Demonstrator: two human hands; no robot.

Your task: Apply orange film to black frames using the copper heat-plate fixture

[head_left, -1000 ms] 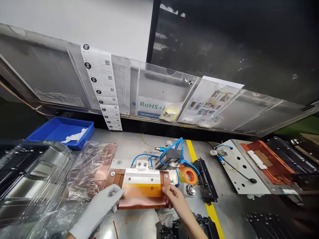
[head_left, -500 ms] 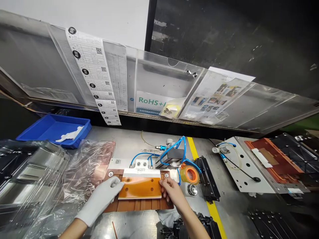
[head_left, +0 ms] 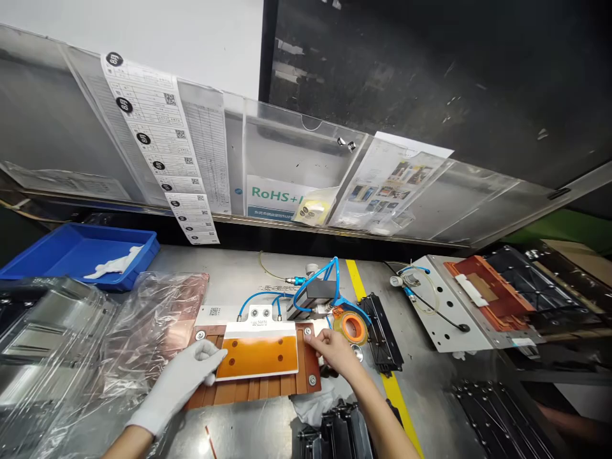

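Note:
An amber film [head_left: 258, 356] lies over a white plate on a reddish-brown ribbed fixture [head_left: 248, 393]. My left hand [head_left: 186, 376], in a white glove, has its fingers pinched at the left edge of the film. My bare right hand [head_left: 332, 350] is over the fixture's right side, thumb and forefinger together, a little right of the film's edge. Whether anything thin is between those fingertips is too small to tell. Behind the film stands a white bracket [head_left: 261, 313] with two screws. Blue air hoses [head_left: 258, 295] run from it to a dark block [head_left: 318, 293].
An orange-cored tape roll [head_left: 352, 327] sits right of the fixture. Black finned parts [head_left: 382, 331] lie beyond it and near the front [head_left: 339, 430]. Plastic-wrapped sheets [head_left: 153, 319] and a blue tray [head_left: 81, 248] are at left. Another fixture [head_left: 444, 306] is at right.
My right hand has moved off the film's right edge, slightly up and to the right of it. My left hand stays at the left edge. The whole view has shifted.

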